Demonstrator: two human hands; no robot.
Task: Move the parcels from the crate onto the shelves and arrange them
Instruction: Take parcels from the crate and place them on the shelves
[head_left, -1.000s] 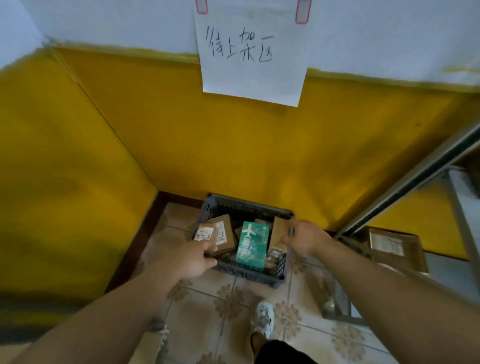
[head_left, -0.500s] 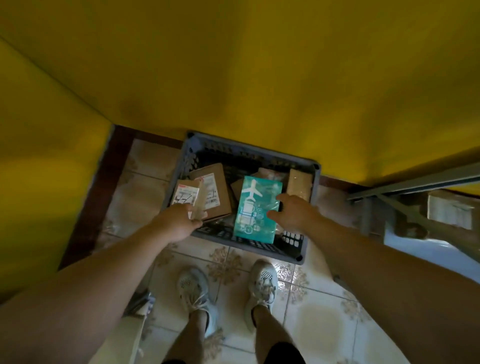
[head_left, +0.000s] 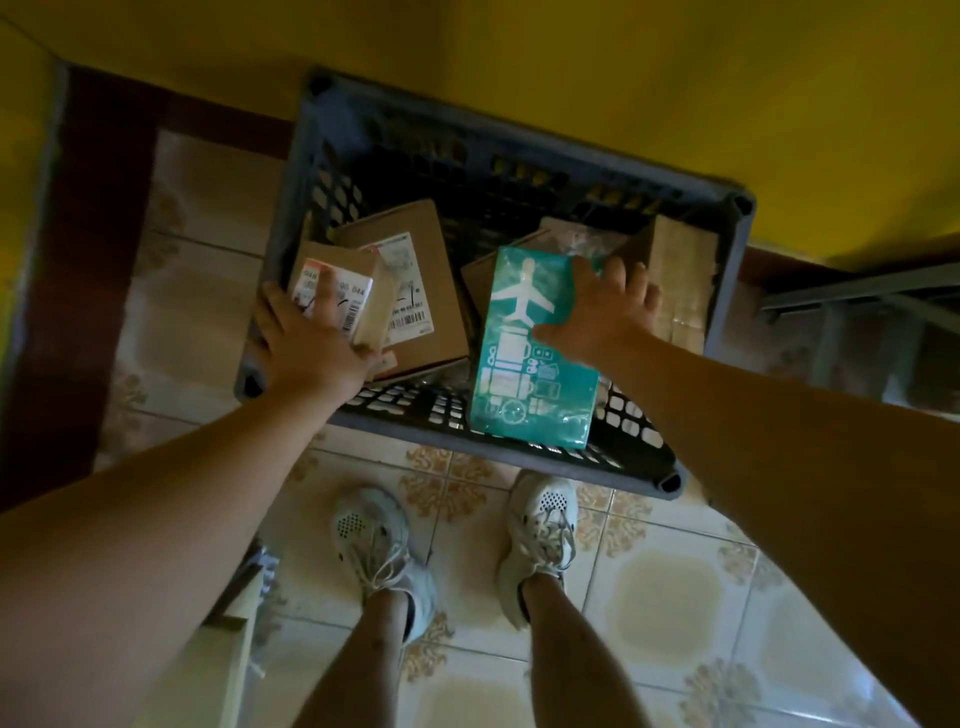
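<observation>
In the dark grey latticed plastic crate (head_left: 493, 156), the teal plastic-wrapped parcel (head_left: 524, 374) at 3 o'clock bears white aeroplane and luggage prints. The small tan cardboard box (head_left: 358, 296) at 9 o'clock carries a white barcoded label. The cream floor tiles (head_left: 654, 587) show brown floral motifs.

Pale lace-up sneakers (head_left: 540, 535) w/ perforated toes; lower legs (head_left: 363, 649), forearms (head_left: 208, 493), left hand (head_left: 311, 343), right hand (head_left: 597, 312) all bare.

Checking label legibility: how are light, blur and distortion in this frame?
Head view: dim, yellowish light; mild blur, so print on the small labelled box held by the left hand is barely readable; wide-angle bending toward the edges; faint sheen on the wrap of the teal parcel.
</observation>
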